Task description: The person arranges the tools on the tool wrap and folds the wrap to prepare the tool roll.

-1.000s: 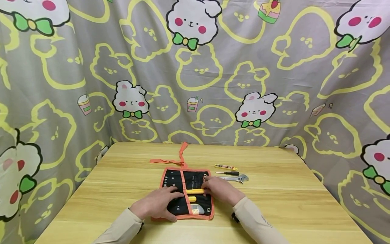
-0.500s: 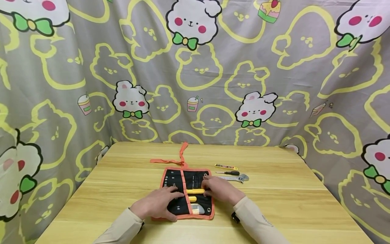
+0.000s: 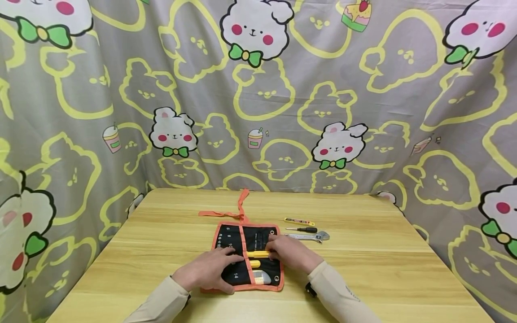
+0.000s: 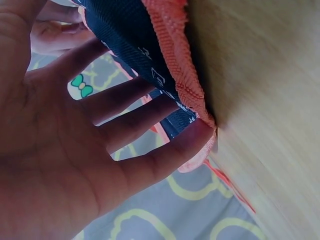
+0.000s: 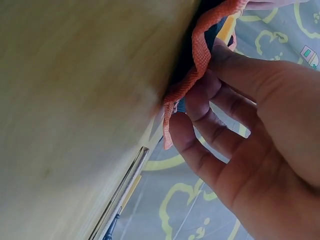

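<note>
A black tool roll (image 3: 258,240) with orange edging lies unfolded on the table. My left hand (image 3: 208,269) rests on its left half with fingers spread and straight; in the left wrist view the little fingertip (image 4: 200,132) touches the orange edge. My right hand (image 3: 291,253) pinches the outer end of a slim yellow tool (image 3: 257,254) between thumb and fingers, over the roll's right half. The yellow tool's inner end reaches the orange middle band, the rest hidden in the pocket. Below it, a shorter yellow handle (image 3: 255,264) and a grey-and-yellow tool (image 3: 261,277) sit in pockets.
To the right of the roll lie a yellow box cutter-like piece (image 3: 299,221), a black-handled screwdriver (image 3: 303,229) and an adjustable wrench (image 3: 313,236). Orange ties (image 3: 241,208) stretch behind the roll. A patterned curtain (image 3: 258,98) encloses the wooden table (image 3: 383,255).
My right hand has shifted very slightly left with the yellow tool, and a little less of that tool shows. The left hand stays in place.
</note>
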Available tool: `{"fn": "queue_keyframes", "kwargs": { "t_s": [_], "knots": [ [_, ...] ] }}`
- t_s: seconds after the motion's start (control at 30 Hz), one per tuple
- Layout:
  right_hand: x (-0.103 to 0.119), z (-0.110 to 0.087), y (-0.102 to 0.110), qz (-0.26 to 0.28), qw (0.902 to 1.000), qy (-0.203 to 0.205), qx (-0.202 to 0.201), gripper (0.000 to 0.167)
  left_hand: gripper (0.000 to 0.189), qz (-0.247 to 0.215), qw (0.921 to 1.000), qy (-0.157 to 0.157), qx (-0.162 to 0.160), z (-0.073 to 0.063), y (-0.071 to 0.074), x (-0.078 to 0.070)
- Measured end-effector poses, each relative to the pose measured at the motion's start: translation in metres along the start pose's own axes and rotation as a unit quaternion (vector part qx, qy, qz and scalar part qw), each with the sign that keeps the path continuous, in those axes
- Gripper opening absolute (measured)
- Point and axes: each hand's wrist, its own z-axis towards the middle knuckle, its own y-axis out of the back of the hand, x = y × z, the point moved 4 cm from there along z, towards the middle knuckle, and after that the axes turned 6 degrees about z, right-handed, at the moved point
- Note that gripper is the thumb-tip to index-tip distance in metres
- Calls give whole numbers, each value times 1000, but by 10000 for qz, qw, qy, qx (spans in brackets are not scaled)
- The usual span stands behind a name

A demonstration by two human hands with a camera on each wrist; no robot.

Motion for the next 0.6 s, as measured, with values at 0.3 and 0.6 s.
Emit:
{"fn": "queue_keyframes", "kwargs": {
  "t_s": [0.3, 0.6],
  "knots": [
    [5, 0, 0, -330, 9991, 216, -122, 13, 76, 17, 10000, -16, -16, 0, 0, 0],
    [9, 2, 0, -672, 9976, 17, -179, 15, 76, 10, 10000, -56, -50, 0, -1, 0]
  ]
}}
